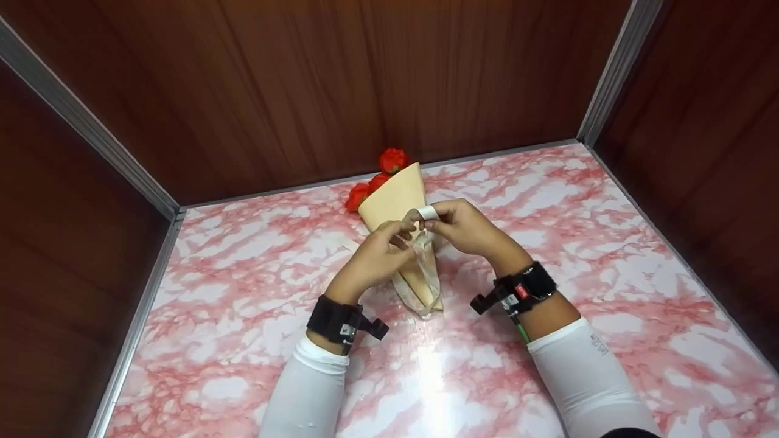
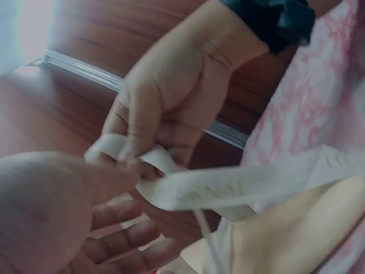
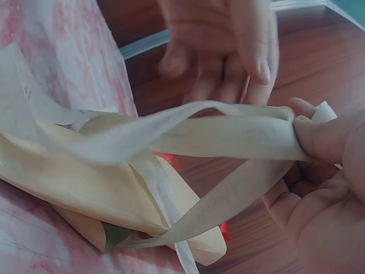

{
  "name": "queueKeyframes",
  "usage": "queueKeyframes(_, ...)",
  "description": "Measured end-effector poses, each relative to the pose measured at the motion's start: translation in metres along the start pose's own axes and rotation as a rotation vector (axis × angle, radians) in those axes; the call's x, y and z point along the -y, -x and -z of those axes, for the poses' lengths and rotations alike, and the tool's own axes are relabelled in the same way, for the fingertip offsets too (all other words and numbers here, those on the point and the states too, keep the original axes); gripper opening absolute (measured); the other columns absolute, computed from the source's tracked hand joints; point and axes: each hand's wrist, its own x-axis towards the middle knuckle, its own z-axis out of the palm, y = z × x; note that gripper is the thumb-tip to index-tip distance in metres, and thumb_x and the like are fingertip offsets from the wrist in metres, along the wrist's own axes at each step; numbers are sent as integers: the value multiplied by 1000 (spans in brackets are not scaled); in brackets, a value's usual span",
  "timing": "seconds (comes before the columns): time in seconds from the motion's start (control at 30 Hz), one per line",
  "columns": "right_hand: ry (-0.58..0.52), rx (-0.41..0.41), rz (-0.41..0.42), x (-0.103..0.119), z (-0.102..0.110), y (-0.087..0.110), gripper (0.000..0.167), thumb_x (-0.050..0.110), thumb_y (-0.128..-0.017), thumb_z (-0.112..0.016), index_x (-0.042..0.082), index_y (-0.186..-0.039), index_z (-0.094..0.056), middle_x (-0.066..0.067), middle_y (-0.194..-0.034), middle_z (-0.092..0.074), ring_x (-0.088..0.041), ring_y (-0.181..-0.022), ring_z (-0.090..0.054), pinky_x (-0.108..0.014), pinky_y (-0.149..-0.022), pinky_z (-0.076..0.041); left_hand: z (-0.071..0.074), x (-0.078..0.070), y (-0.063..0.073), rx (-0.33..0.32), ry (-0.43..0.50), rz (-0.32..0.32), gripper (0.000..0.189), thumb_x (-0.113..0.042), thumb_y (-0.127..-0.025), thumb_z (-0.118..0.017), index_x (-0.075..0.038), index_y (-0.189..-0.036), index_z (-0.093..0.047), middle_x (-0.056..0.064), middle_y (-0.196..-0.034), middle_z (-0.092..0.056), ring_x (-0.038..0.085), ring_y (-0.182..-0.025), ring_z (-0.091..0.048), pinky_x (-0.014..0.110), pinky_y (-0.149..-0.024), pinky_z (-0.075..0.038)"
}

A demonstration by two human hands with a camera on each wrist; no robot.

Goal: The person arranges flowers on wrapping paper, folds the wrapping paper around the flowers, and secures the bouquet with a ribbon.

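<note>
A bouquet wrapped in cream paper (image 1: 392, 198) lies on the table, its red flowers (image 1: 394, 160) toward the back wall. A pale ribbon (image 3: 234, 137) goes around the wrapping, and its loops rise over the narrow end. My right hand (image 1: 471, 228) pinches the ribbon between thumb and fingers, with a fold of it over the index finger. Close beside it, my left hand (image 1: 374, 258) has its fingers loosely spread. The left wrist view shows the left thumb near the ribbon (image 2: 228, 185), which bears faint lettering; whether it touches is unclear.
The table (image 1: 243, 304) has a pink-and-white marbled top. Dark wood-grain panels (image 1: 304, 91) with metal edging enclose it at the back and both sides. A small green patch (image 3: 117, 234) shows at the wrapping's edge in the right wrist view.
</note>
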Motion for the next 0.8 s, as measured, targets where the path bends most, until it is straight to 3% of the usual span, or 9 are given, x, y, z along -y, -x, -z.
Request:
queueKeyframes(0.07, -15, -1, 18, 0, -1, 0, 28, -11, -107, -66, -11, -132, -77, -33, -134, -77, -5, -110, -76, -16, -93, -60, -3, 4, -1, 58, 1, -1, 38, -15, -108, -72, -3, -144, -71, 16, -144, -71, 32, -129, -71, 48, -115, -58)
queueKeyframes(0.17, -45, -3, 26, 1, -2, 1, 26, -12, -107, -65, -14, -131, -76, -34, -133, -77, -1, -106, -75, -16, -92, -60, -5, 9, -3, 102, 33, 8, 36, -11, -108, -64, -4, -142, -73, 14, -147, -72, 31, -135, -69, 50, -119, -55)
queueKeyframes(0.27, -62, -7, 29, 1, -2, 1, 25, -12, -106, -65, -16, -128, -76, -36, -130, -77, 3, -103, -74, -16, -91, -61, -7, 13, -5, 109, 65, 1, 46, -12, -106, -60, -7, -150, -68, 13, -152, -70, 31, -142, -65, 52, -124, -51)
queueKeyframes(0.4, -79, -5, 34, 0, -3, 0, 23, -13, -105, -66, -17, -126, -75, -37, -128, -77, 2, -102, -74, -16, -91, -61, -11, 19, -7, 99, 88, -13, 56, -20, -109, -67, -8, -162, -57, 15, -161, -65, 36, -148, -64, 55, -127, -50)
queueKeyframes(0.6, -47, -12, 18, 0, -3, 0, 21, -12, -104, -69, -15, -122, -78, -36, -126, -78, 1, -101, -74, -16, -89, -61, -16, 20, -10, -29, -14, -57, 32, -14, -105, -80, -2, -135, -75, 14, -129, -79, 29, -117, -75, 43, -104, -62)
queueKeyframes(0.7, 8, -18, 21, 0, -3, 0, 17, -10, -103, -71, -14, -117, -79, -32, -120, -80, 1, -96, -72, -15, -85, -59, -18, 20, -11, -78, -83, -83, 17, -8, -104, -79, -1, -120, -79, 12, -114, -76, 22, -102, -69, 34, -91, -59)
queueKeyframes(0.8, 53, -21, 42, 0, -3, -1, 14, -10, -102, -72, -13, -114, -80, -29, -114, -80, 0, -92, -69, -15, -82, -58, -20, 21, -12, -110, -129, -108, 8, -7, -104, -78, 0, -109, -78, 10, -106, -68, 16, -96, -61, 28, -86, -53)
